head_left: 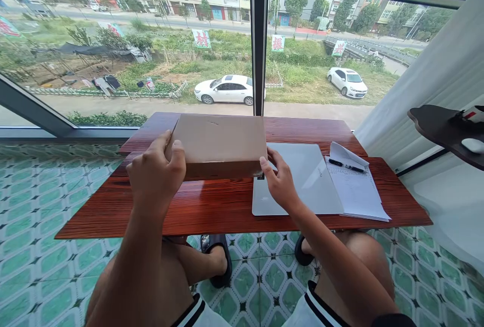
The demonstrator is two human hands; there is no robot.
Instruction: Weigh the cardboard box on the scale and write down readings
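A closed brown cardboard box (223,138) is held between my two hands above the wooden table. My left hand (159,168) grips its left end, thumb on the near top edge. At the lower right corner, my right hand (279,176) has its thumb against the near side, with the fingers partly hidden behind the end. Below and right of the box lies a shut silver laptop (302,181). The box's underside is hidden, and I cannot tell whether it touches the table.
On the dark red wooden table (212,211), papers (357,191) and a black pen (346,166) lie right of the laptop. A large window stands behind the table. A white curtain (427,80) and a dark shelf (449,130) are at the right. My knees are under the table's front edge.
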